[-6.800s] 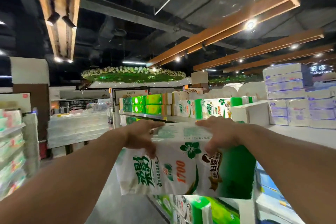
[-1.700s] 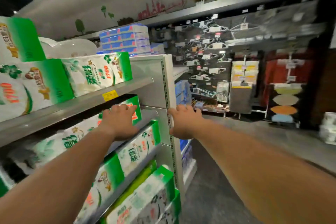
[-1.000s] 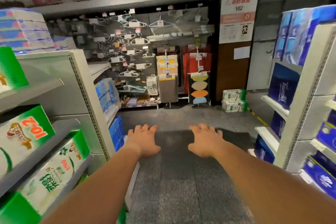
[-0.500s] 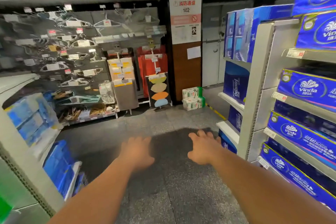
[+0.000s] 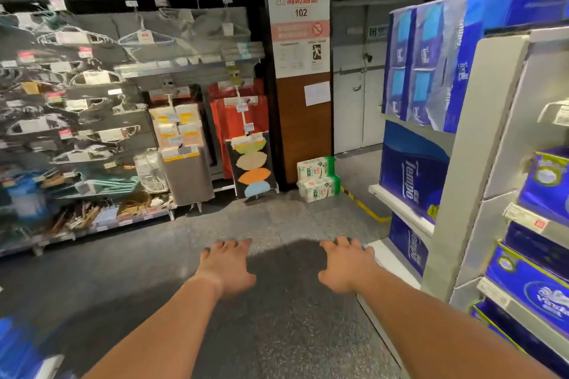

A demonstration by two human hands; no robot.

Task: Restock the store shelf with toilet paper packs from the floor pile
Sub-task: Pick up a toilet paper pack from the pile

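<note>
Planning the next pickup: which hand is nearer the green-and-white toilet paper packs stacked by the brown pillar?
Right. The right hand is almost straight below the packs; the left hand is farther left. Both are empty, well short of them.

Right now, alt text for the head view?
Both bare hands, left hand and right hand, reach forward empty over a grey store floor. Ahead, two green-and-white toilet paper packs sit stacked on the floor by a brown pillar; blue tissue packs fill the shelf on the right.
</note>
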